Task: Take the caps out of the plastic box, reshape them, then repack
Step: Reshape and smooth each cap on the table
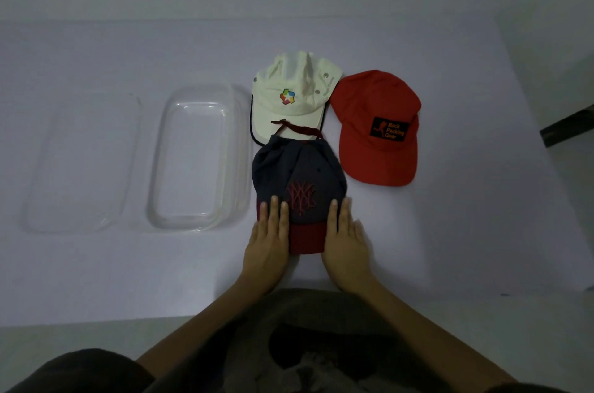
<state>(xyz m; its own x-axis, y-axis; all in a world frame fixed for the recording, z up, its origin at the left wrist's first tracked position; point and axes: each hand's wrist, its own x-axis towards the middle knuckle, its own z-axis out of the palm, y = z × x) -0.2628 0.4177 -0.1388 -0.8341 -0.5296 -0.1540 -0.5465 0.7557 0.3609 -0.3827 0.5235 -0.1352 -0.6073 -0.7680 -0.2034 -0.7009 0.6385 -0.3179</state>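
Forearms lead to left hand and right hand, fingers straight, pressing flat on dark cap just beside empty clear box. Risk: flat pressure may crease the crown; its strap lies on white cap and could drag it

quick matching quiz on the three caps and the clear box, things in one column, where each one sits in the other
1. white fabric cap with a multicoloured logo
2. red fabric cap with a black patch
3. dark grey fabric cap with a dark red brim
4. clear plastic box

a. farthest right
b. under left hand and right hand
c. left of all caps, empty
d. beyond the grey cap

Pairs: 1-d, 2-a, 3-b, 4-c
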